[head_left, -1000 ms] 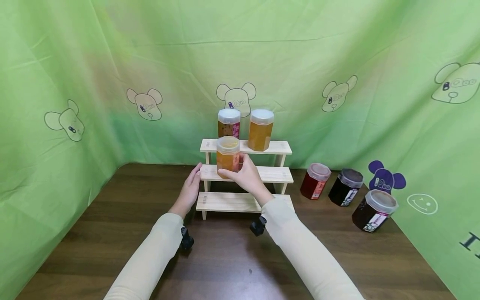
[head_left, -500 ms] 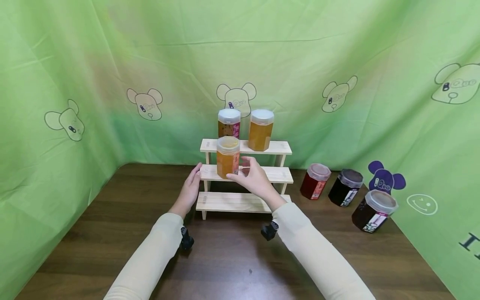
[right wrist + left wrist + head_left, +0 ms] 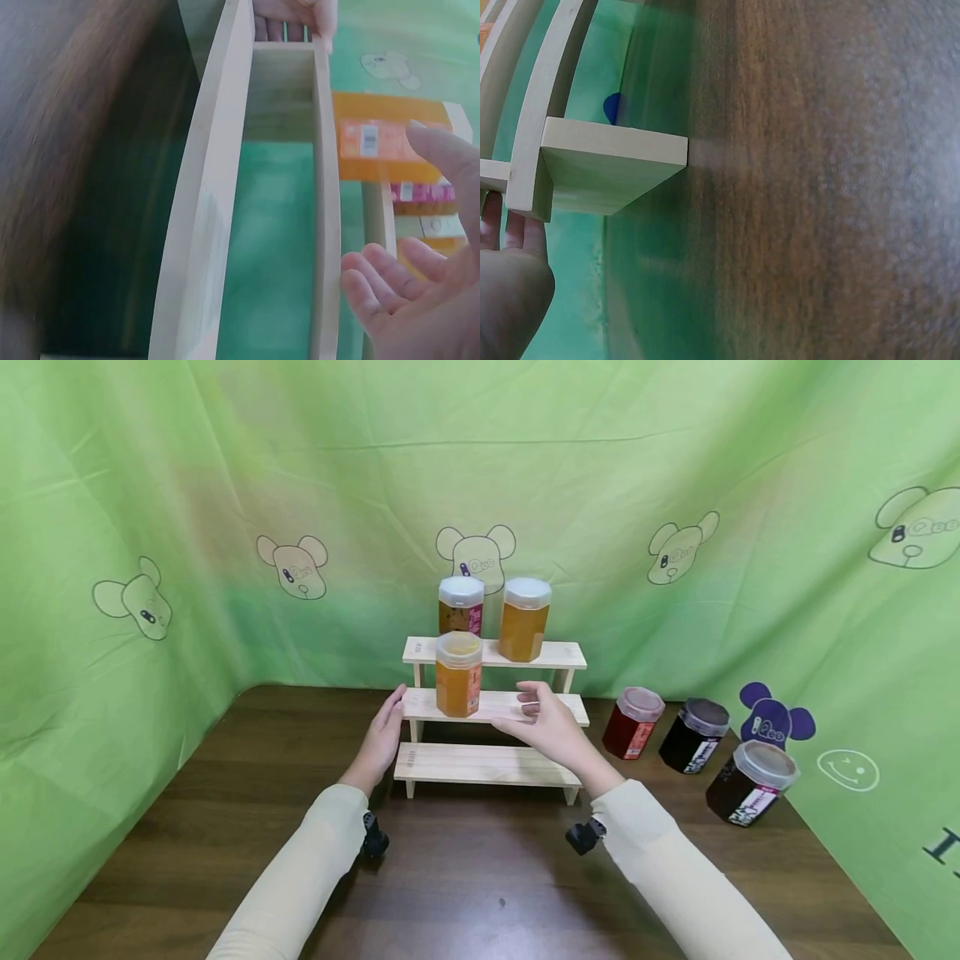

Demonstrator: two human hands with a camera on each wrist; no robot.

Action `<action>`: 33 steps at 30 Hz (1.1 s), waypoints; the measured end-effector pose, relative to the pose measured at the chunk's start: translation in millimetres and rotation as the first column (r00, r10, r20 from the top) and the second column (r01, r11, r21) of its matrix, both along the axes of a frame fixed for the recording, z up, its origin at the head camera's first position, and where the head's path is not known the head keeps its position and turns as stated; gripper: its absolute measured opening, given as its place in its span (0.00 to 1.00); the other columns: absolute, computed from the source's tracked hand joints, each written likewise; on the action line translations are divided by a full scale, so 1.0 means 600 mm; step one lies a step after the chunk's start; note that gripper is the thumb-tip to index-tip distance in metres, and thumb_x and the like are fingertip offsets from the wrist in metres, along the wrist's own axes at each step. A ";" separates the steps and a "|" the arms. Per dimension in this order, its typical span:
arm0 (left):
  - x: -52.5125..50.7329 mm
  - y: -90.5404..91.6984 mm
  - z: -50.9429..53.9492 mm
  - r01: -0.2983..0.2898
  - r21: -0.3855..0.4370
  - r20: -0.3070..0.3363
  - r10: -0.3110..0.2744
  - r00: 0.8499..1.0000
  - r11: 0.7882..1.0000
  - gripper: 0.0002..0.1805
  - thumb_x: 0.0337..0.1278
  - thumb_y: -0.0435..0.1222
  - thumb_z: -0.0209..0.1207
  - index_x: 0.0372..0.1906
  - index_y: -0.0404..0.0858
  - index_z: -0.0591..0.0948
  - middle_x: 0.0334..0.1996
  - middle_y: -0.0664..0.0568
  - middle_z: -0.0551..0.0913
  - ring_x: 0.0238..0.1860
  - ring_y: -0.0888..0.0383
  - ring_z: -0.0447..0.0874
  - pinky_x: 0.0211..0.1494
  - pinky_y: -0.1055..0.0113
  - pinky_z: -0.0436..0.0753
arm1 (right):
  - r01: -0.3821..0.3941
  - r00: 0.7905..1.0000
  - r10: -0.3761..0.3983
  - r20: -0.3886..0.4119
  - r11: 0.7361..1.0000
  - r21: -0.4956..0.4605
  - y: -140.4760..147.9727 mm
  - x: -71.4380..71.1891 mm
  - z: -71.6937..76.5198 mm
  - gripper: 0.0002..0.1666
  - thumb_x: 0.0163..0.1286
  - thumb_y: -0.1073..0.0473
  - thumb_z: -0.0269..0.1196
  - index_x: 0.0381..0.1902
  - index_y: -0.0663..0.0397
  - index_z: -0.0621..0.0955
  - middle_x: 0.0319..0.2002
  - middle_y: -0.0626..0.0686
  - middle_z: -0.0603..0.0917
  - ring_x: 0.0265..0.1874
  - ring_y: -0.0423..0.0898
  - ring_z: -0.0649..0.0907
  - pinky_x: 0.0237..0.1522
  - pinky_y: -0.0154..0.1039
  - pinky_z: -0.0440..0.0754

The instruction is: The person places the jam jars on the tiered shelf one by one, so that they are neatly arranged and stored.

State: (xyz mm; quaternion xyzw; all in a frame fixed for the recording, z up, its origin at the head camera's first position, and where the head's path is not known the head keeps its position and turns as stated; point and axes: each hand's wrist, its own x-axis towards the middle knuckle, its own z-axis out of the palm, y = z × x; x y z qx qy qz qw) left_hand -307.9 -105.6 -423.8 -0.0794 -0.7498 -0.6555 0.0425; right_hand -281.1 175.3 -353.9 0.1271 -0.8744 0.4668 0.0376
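An orange jar [image 3: 458,677] with a clear lid stands upright on the middle step of a three-tier wooden stand [image 3: 487,763]. My right hand [image 3: 551,724] hovers to the right of that jar, apart from it, fingers loosely bent and holding nothing; the right wrist view shows the gap between thumb and orange jar [image 3: 390,139]. At the stand's left end my left hand [image 3: 381,739] rests against the middle step, its fingers nearly straight. On the top step are a brown jar with a pink label [image 3: 461,606], partly hidden by the orange one, and an amber jar [image 3: 524,622].
Right of the stand, a red jar [image 3: 633,723], a dark jar [image 3: 693,737] and another dark jar with a pink-edged label [image 3: 752,783] stand on the brown wooden table [image 3: 480,893]. A green printed cloth [image 3: 360,485] hangs behind and at both sides.
My right hand has let go of the orange jar and moved off to the right. That jar stays on the middle step. The left hand holds its place at the stand's end.
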 end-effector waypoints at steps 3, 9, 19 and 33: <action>-0.006 0.000 -0.009 -0.009 0.000 -0.021 0.009 1.000 1.000 0.28 0.83 0.46 0.37 0.80 0.45 0.57 0.78 0.51 0.57 0.77 0.52 0.51 0.78 0.53 0.51 | 0.014 1.000 -0.014 -0.005 1.000 0.027 0.023 0.006 0.002 0.51 0.60 0.42 0.74 0.71 0.58 0.65 0.63 0.62 0.74 0.62 0.60 0.75 0.62 0.55 0.75; -0.006 0.002 -0.009 -0.005 -0.004 -0.016 0.005 1.000 1.000 0.28 0.83 0.45 0.36 0.80 0.44 0.57 0.78 0.50 0.57 0.77 0.52 0.52 0.77 0.53 0.51 | 0.066 0.997 -0.062 -0.044 0.994 0.093 0.076 0.024 0.007 0.50 0.61 0.40 0.73 0.71 0.60 0.65 0.63 0.64 0.74 0.63 0.62 0.75 0.62 0.56 0.74; -0.004 0.001 -0.009 -0.009 -0.011 0.000 0.009 1.000 1.000 0.28 0.83 0.46 0.36 0.80 0.45 0.56 0.78 0.51 0.55 0.77 0.51 0.50 0.77 0.50 0.50 | 0.170 0.982 -0.149 -0.118 0.966 0.193 0.189 0.054 0.013 0.48 0.66 0.40 0.69 0.71 0.64 0.64 0.62 0.69 0.74 0.60 0.67 0.75 0.60 0.62 0.74; -0.007 0.001 -0.009 -0.013 -0.001 -0.007 0.013 1.000 1.000 0.28 0.83 0.45 0.36 0.80 0.45 0.58 0.78 0.50 0.57 0.77 0.51 0.52 0.77 0.51 0.51 | 0.298 0.952 -0.266 -0.153 0.921 0.251 0.333 0.103 0.023 0.46 0.70 0.44 0.66 0.70 0.71 0.62 0.61 0.75 0.72 0.59 0.74 0.73 0.54 0.69 0.71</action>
